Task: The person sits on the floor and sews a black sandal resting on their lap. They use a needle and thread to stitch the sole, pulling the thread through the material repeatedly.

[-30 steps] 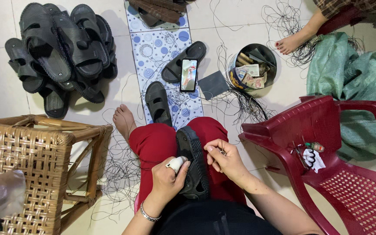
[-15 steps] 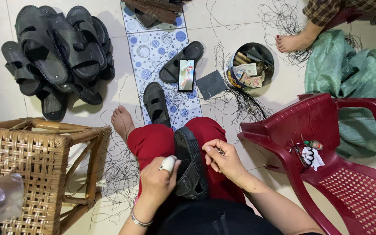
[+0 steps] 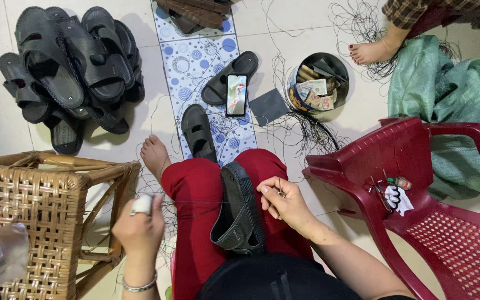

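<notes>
your left hand has swung out left, fingers closed on the thread, drawing it taut; right hand pinches at the sandal.

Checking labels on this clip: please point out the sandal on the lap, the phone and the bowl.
sandal point(image 3: 241, 214): head view, on its black sole edge.
phone point(image 3: 236, 94): head view, middle of its screen.
bowl point(image 3: 337, 63): head view, on its dark rim.

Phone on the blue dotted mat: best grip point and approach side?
Pinch the phone across its two long edges, coming straight down from above. It lies flat, screen up, leaning on a black sandal at left; its right edge is the freer one, so tilt in from there.
</notes>
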